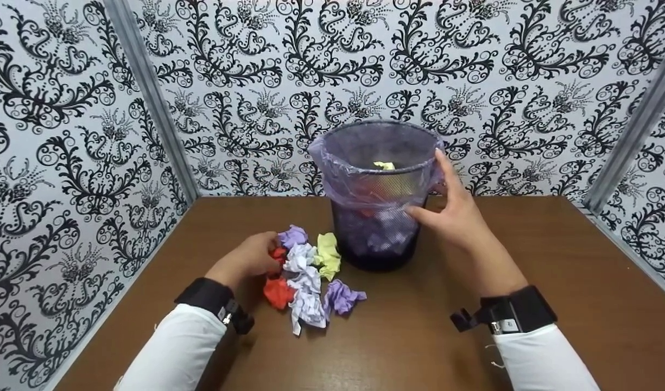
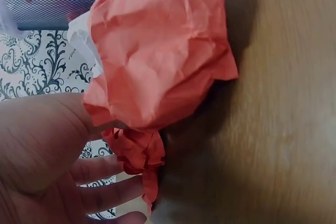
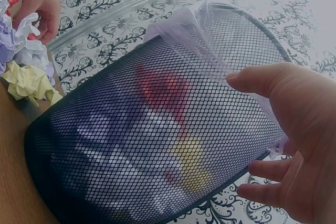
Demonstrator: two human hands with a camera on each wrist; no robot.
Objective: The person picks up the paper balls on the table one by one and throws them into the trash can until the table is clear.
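Black mesh bin point(image 1: 377, 239) with purple liner point(image 1: 359, 174), red, white, yellow, purple paper balls point(image 1: 305, 277), brown table point(image 1: 555, 260)

Premises are presenting as a staged recording booth, not a lived-in room. Patterned wallpaper point(image 1: 289, 70) in black and white is covering three panels, which are closing in a brown wooden table point(image 1: 527, 271) on its left, back and right. Grey metal strips point(image 1: 147, 98) are joining the panels at the corners. A mesh bin point(image 1: 375, 217) with a plastic liner is standing on the table, with crumpled paper balls point(image 1: 308, 277) lying beside it.
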